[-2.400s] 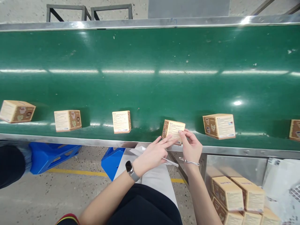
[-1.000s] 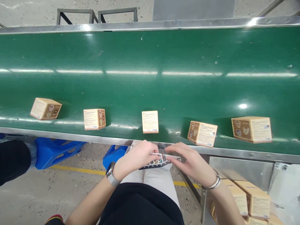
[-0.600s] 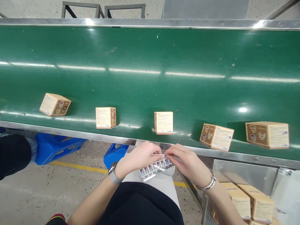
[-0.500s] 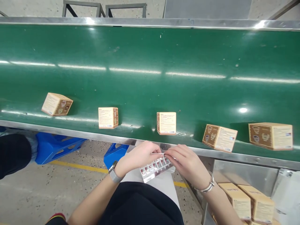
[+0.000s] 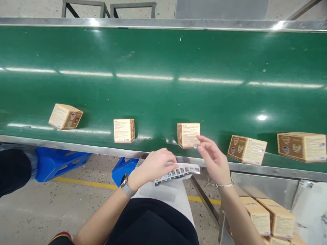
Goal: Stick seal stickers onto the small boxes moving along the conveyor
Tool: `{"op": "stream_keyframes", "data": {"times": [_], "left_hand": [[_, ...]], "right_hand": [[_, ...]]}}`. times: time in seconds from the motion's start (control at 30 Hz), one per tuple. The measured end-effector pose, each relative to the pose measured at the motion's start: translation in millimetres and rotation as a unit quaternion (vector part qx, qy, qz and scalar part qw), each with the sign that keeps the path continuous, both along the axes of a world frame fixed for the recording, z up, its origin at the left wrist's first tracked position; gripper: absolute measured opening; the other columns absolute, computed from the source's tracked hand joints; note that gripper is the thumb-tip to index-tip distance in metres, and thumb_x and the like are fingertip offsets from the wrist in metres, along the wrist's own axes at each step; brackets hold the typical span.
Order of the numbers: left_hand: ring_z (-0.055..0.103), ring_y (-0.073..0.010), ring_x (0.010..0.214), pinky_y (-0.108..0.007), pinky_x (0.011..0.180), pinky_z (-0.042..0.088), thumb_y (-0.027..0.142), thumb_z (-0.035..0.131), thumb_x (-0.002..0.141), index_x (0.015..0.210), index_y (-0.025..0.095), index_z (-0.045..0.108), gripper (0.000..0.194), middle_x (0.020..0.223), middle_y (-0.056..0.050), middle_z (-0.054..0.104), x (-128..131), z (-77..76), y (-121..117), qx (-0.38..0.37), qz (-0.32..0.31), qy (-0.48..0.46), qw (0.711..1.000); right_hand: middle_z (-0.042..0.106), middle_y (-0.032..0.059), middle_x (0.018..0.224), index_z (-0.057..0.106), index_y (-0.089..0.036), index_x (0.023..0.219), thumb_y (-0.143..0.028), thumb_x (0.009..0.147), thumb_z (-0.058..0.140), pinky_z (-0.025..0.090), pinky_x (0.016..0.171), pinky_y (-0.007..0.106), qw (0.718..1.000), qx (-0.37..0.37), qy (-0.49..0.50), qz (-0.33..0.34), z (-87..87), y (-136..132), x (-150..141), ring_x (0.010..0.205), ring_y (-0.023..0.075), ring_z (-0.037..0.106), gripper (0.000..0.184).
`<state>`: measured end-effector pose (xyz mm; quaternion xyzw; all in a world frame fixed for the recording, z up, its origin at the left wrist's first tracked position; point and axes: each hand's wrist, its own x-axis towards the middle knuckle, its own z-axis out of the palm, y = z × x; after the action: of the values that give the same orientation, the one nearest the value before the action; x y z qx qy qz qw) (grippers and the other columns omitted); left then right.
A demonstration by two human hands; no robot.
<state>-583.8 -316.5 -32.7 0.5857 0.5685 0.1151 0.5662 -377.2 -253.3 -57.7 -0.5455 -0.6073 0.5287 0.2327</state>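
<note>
My left hand (image 5: 155, 166) is closed on a sheet of small shiny stickers (image 5: 180, 172), held over my lap at the belt's near edge. The sheet's right end sticks out past my fingers, and its left part is partly hidden under the hand. My right hand (image 5: 214, 160) is raised over the belt's edge, with a small shiny sticker (image 5: 195, 147) at its thumb tip. Its fingertips are at the lower right corner of a cream and brown box (image 5: 188, 136). Whether the sticker touches the box, I cannot tell.
More such boxes stand on the green conveyor belt (image 5: 153, 98): one box (image 5: 124, 131) to the left, another box (image 5: 247, 150) to the right. Stacked boxes (image 5: 274, 217) are at lower right beside a clear plastic bag (image 5: 311, 211). A blue stool (image 5: 58, 163) and a person's dark sleeve (image 5: 15, 170) are left.
My right hand has left the sticker sheet and moved up and right to the box, carrying a sticker. The sheet has tilted flatter in my left hand. The boxes have shifted right.
</note>
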Motion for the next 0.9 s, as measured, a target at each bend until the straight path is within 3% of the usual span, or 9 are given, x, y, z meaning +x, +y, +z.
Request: {"op": "stream_keyframes", "data": {"times": [0.1,0.2,0.43,0.67,0.9], "left_hand": [[0.037,-0.025,0.142,-0.039,0.115,0.035,0.024,0.053,0.096,0.075,0.018,0.068,0.026,0.145,-0.004,0.053,10.9,-4.5,4.5,0.17,-0.081,0.016,0.982],[0.019,-0.0274,0.15,-0.044,0.124,0.019,0.02,0.055,0.094,0.073,0.016,0.068,0.025,0.158,-0.004,0.034,27.0,-16.1,14.7,0.239,-0.157,0.062,0.956],[0.021,-0.0197,0.15,-0.038,0.121,0.029,0.011,0.054,0.09,0.07,0.016,0.068,0.024,0.159,-0.003,0.031,50.4,-38.3,32.6,0.205,-0.192,0.102,0.954],[0.023,-0.0181,0.149,-0.036,0.121,0.027,0.009,0.053,0.088,0.068,0.016,0.068,0.026,0.158,-0.003,0.032,59.4,-37.8,37.8,0.194,-0.185,0.079,0.96],[0.023,-0.0196,0.15,-0.04,0.121,0.026,0.009,0.056,0.088,0.069,0.015,0.069,0.024,0.159,-0.004,0.03,70.9,-35.6,44.8,0.185,-0.189,0.062,0.962]], "right_hand": [[0.062,0.0108,0.129,0.058,-0.023,0.085,-0.045,0.085,0.063,0.051,0.095,0.045,0.992,-0.028,0.019,-0.118,-17.6,11.3,-3.8,0.117,0.0246,0.06,0.022],[0.063,0.0119,0.127,0.063,-0.021,0.084,-0.047,0.079,0.068,0.051,0.092,0.044,0.986,-0.016,-0.014,-0.166,-32.9,21.8,-1.0,0.111,0.025,0.062,0.027],[0.066,0.0132,0.121,0.062,-0.019,0.077,-0.05,0.075,0.069,0.051,0.091,0.043,0.969,-0.055,0.035,-0.238,-57.5,27.5,13.4,0.106,0.0253,0.065,0.033],[0.067,0.0118,0.119,0.062,-0.019,0.082,-0.051,0.077,0.068,0.049,0.097,0.045,0.968,-0.02,0.015,-0.25,-60.7,24.5,18.1,0.107,0.0246,0.065,0.033],[0.068,0.0117,0.113,0.062,-0.02,0.08,-0.052,0.076,0.068,0.051,0.092,0.044,0.972,-0.011,-0.016,-0.233,-61.1,35.6,39.7,0.1,0.0235,0.066,0.033]]}}
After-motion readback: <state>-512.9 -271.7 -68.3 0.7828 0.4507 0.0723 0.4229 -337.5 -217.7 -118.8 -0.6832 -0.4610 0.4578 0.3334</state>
